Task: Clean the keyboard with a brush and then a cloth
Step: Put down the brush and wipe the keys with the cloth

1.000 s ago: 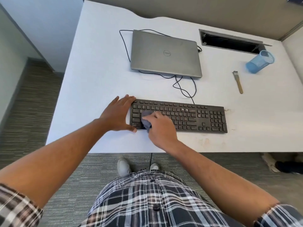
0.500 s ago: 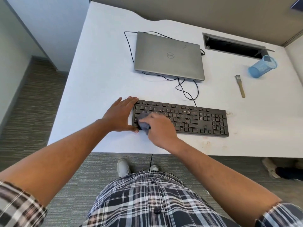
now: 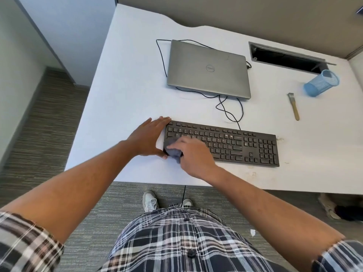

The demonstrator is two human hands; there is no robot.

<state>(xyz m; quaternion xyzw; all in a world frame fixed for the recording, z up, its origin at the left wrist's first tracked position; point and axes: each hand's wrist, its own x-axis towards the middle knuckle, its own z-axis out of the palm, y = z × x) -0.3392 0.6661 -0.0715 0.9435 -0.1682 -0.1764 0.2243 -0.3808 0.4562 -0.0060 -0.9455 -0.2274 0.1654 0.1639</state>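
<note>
1. Both hands work at the left end of a black keyboard, seen from above by a camera on the person's head.
2. Closest to the viewer, the right hand has its fingers curled around a bunched grey cloth and presses it onto the keys at the keyboard's near left corner. Part of the cloth hangs just over the front edge.
3. Beside it, the left hand lies flat and open on the white desk, fingers together and stretched along the keyboard's left edge. Its thumb touches the near left corner, just beside the cloth.
4. Both forearms are bare, with plaid sleeves rolled up at the bottom corners of the view. A plaid shirt front and two white shoes on grey carpet show below the desk edge.
5. The keyboard lies flat, roughly parallel to the front edge of the desk. A thin black cable loops from its far edge toward a laptop.
6. Farther back, the closed silver laptop lies near the middle of the desk.
7. To the right, well apart from the keyboard, a small brush with a wooden handle lies on the desk, bristles pointing away.
8. Just beyond the brush, a blue mesh cup lies tipped on its side.
9. Farthest back, a rectangular cable slot is cut into the desk near the wall.
</note>
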